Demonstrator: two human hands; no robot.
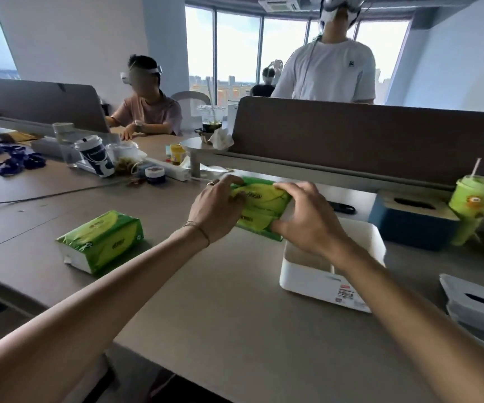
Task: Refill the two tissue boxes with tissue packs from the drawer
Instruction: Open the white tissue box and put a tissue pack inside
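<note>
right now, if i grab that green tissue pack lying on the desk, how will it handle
The tissue pack is probably soft and squashy, since its film wrap looks wrinkled. Likely light for its size. Lying flat on the desk, it should slide rather than roll.

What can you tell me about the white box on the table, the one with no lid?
The white box is a rectangular, open-topped container that looks like smooth plastic, with rounded corners. It sits flat on the grey table, just below and right of the green tissue pack held in both hands. Its inside looks empty as far as can be seen; the right forearm covers part of it. A small label with red and black print is stuck on its near side.
</note>
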